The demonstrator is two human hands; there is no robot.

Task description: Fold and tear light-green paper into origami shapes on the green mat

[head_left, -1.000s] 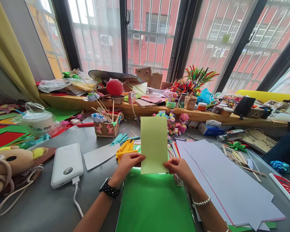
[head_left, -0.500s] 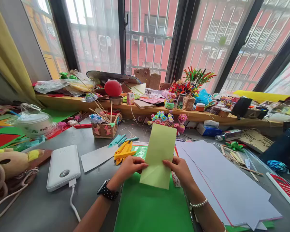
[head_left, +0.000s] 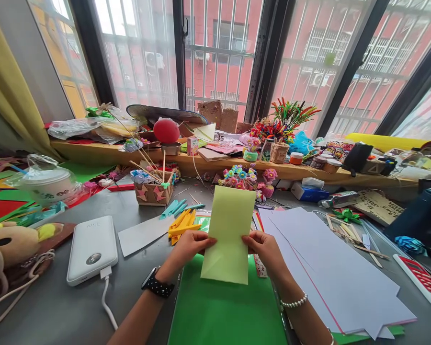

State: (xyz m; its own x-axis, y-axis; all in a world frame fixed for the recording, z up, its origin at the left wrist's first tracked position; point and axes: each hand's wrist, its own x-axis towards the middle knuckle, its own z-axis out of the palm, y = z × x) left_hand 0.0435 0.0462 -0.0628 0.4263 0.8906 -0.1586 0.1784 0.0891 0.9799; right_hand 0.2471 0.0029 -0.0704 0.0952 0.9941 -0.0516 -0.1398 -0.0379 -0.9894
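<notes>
A pale yellow-green sheet of paper, a tall rectangle with faint creases near its lower edge, is held up in front of me. My left hand pinches its left edge between thumb and fingers. On the opposite edge, my right hand has the same kind of pinch. Below the paper lies a green folder with a glossy surface. Folded orange paper strips and folded teal paper strips rest just beyond my left hand.
White paper sheets spread out on the right. At left are a white power bank with a cable, a strip of white paper and a plush toy. Behind stand a decorated cardboard box, crocheted flowers and a cluttered sill.
The yellow-green paper has shifted slightly left and turned from a tilt to nearly upright. My right hand's grip now sits at the paper's right edge rather than over its face.
</notes>
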